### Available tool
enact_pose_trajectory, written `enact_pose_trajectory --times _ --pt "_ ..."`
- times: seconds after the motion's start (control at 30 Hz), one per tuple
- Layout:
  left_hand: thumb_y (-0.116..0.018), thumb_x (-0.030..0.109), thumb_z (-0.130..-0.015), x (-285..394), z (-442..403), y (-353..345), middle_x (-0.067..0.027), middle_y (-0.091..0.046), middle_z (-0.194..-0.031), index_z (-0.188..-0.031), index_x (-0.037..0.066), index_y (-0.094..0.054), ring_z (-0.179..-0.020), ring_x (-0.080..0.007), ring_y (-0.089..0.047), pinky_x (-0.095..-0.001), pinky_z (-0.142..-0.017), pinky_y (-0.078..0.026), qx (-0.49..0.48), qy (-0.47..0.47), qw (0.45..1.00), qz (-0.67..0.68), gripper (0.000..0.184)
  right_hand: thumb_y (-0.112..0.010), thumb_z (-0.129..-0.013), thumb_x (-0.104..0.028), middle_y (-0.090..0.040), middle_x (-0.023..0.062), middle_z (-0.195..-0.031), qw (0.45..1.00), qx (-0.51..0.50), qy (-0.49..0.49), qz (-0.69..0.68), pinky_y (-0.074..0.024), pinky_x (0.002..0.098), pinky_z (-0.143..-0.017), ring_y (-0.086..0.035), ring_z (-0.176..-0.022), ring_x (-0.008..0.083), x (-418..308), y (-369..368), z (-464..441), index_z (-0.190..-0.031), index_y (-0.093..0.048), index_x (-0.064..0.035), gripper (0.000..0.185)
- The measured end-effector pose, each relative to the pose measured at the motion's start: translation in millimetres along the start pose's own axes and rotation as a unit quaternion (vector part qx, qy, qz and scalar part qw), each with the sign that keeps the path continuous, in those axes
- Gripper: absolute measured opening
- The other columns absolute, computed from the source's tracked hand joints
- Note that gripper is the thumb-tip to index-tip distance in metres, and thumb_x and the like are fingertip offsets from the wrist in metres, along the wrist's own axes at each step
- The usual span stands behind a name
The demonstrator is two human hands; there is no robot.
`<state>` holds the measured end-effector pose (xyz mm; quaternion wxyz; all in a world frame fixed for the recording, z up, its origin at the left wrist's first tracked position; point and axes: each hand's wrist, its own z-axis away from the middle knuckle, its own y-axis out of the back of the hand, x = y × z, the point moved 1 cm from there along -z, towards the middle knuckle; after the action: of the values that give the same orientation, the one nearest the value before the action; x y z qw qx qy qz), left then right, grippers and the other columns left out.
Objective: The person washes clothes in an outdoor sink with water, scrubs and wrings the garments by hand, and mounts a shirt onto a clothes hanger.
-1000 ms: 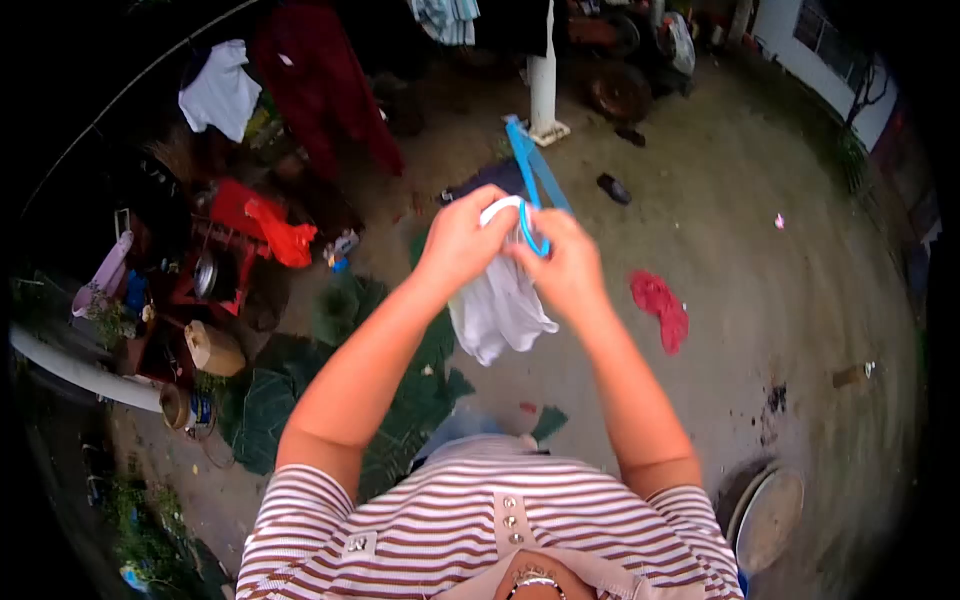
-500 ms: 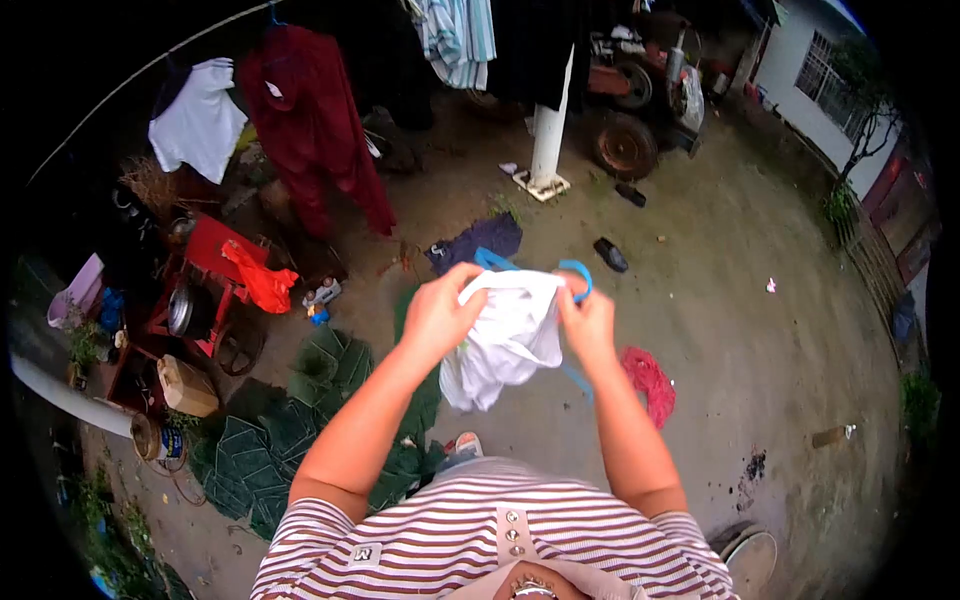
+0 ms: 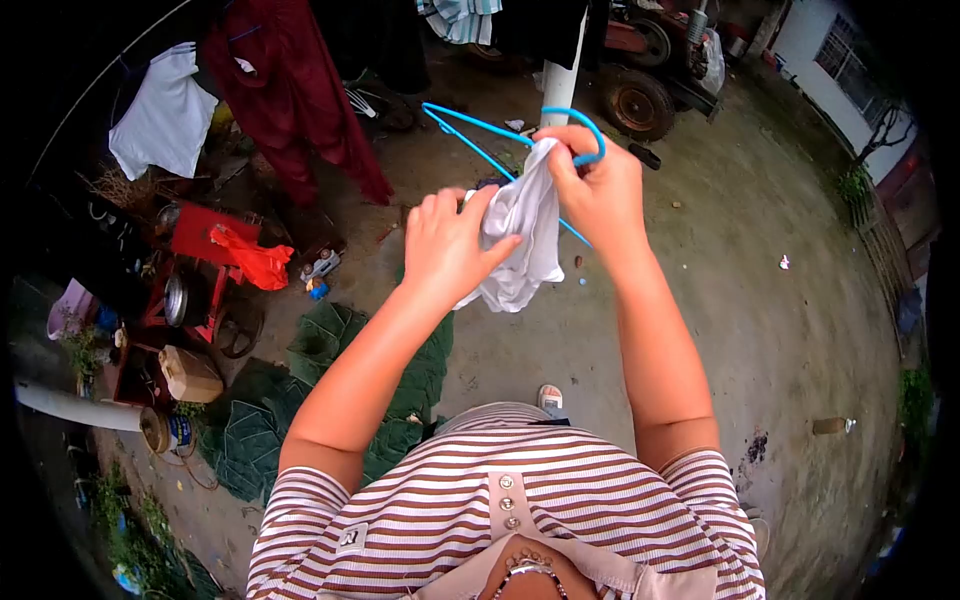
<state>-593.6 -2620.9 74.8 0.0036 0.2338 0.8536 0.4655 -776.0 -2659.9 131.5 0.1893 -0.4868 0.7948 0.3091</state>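
A blue hanger slants across the upper middle, its hook curving round by my right hand. From my right hand, which pinches the hanger near the hook together with the cloth's top edge, hangs a crumpled white cloth. My left hand lies against the cloth's left side with thumb and fingers spread apart. Part of the hanger is hidden behind the cloth and my right hand.
Dark red clothing and a white garment hang at upper left. Below are a red table, a yellowish jug and green sheeting. A white post stands ahead, near a tractor wheel.
Both hands have moved up. The cloth has gone from stretched between them to bunched and hanging from my right hand. My left hand's fingers have opened, and more of the hanger shows.
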Motion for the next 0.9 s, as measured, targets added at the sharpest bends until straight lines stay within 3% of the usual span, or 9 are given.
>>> enact_pose_trajectory --times 0.17,0.23,0.3,0.4,0.5,0.53,0.63,0.73,0.9 --pt "-0.072 0.035 -0.086 0 -59 7 -0.0092 -0.068 -0.1 -0.106 0.009 -0.07 -0.09 -0.0268 -0.066 -0.0403 -0.079 -0.05 0.073 -0.041 0.996 -0.016 0.033 -0.065 -0.088 -0.014 -0.069 0.0137 -0.081 0.999 -0.046 0.007 0.007 -0.0501 0.0333 -0.059 -0.065 -0.063 0.0235 6 4 -25 -0.094 -0.073 -0.0041 0.014" --pt "-0.069 0.029 -0.09 1 -80 -6 -0.0072 -0.066 -0.078 -0.102 0.003 -0.066 -0.072 -0.0193 -0.063 -0.0338 -0.067 -0.049 -0.108 0.054 0.959 0.256 0.029 -0.065 -0.088 -0.014 -0.069 0.0141 -0.081 0.998 -0.067 -0.017 -0.001 -0.0504 0.0341 -0.06 -0.065 -0.063 0.0243 20 2 -27 -0.094 -0.073 -0.004 0.014" --pt "-0.066 0.03 -0.089 3 -87 -18 -0.0118 -0.067 -0.073 -0.099 0.004 -0.067 -0.065 -0.0298 -0.065 -0.0385 -0.061 -0.049 -0.094 0.07 0.953 0.281 0.028 -0.066 -0.087 -0.014 -0.069 0.0145 -0.084 0.997 -0.063 -0.042 -0.007 -0.0509 0.0353 -0.061 -0.066 -0.066 0.025 38 7 -30 -0.095 -0.073 -0.0043 0.015" --pt "-0.065 0.03 -0.091 4 -97 -20 -0.0104 -0.064 -0.068 -0.083 0.002 -0.066 -0.061 -0.0211 -0.058 -0.0359 -0.06 -0.045 -0.14 0.111 0.95 0.256 0.029 -0.067 -0.087 -0.017 -0.064 0.0118 -0.082 0.995 -0.039 0.024 0.087 -0.0507 0.0354 -0.066 -0.063 -0.07 0.0248 83 12 -26 -0.101 -0.073 -0.007 0.018" --pt "-0.065 0.03 -0.092 0 -106 -32 -0.0097 -0.059 -0.063 -0.082 0.002 -0.066 -0.059 -0.0181 -0.057 -0.0351 -0.057 -0.044 -0.126 0.089 0.944 0.293 0.03 -0.068 -0.088 -0.016 -0.063 0.0095 -0.092 0.993 -0.103 -0.054 -0.019 -0.0486 0.0307 -0.072 -0.06 -0.08 0.0198 103 12 3 -0.113 -0.07 -0.0068 0.026" --pt "-0.061 0.027 -0.098 1 -108 -35 0.0042 -0.056 -0.068 -0.084 0.004 -0.065 -0.061 -0.0058 -0.047 -0.0276 -0.055 -0.039 -0.147 0.141 0.907 0.369 0.027 -0.073 -0.084 -0.031 -0.062 0.0121 -0.097 0.985 -0.13 -0.092 -0.066 -0.0512 0.0343 -0.075 -0.062 -0.084 0.0244 109 9 15 -0.119 -0.069 -0.0102 0.041" --pt "-0.06 0.026 -0.098 15 -109 -29 0.0061 -0.058 -0.073 -0.088 0.007 -0.065 -0.064 -0.0052 -0.049 -0.0261 -0.058 -0.04 -0.127 0.209 0.829 0.502 0.022 -0.078 -0.081 -0.039 -0.066 0.0115 -0.1 0.973 -0.185 -0.121 -0.057 -0.0513 0.0342 -0.079 -0.065 -0.089 0.0228 156 -9 65 -0.119 -0.067 -0.0051 0.053" --pt "-0.062 0.025 -0.098 10 -108 -27 0.0054 -0.061 -0.08 -0.092 0.009 -0.064 -0.071 -0.0042 -0.053 -0.0239 -0.065 -0.041 -0.108 0.197 0.805 0.549 0.018 -0.078 -0.081 -0.039 -0.07 0.0104 -0.092 0.923 -0.239 -0.29 -0.086 -0.0509 0.0328 -0.078 -0.066 -0.085 0.0207 176 2 74 -0.115 -0.069 -0.0049 0.049" --pt "-0.07 0.019 -0.093 1 -96 1 0.002 -0.065 -0.09 -0.099 0.007 -0.064 -0.083 -0.0065 -0.059 -0.0239 -0.077 -0.046 -0.099 0.156 0.8 0.571 0.014 -0.074 -0.087 -0.02 -0.065 -0.0041 -0.089 0.919 -0.169 -0.246 -0.258 -0.0438 0.0244 -0.074 -0.056 -0.082 0.0058 162 56 35 -0.105 -0.07 -0.0082 0.022"
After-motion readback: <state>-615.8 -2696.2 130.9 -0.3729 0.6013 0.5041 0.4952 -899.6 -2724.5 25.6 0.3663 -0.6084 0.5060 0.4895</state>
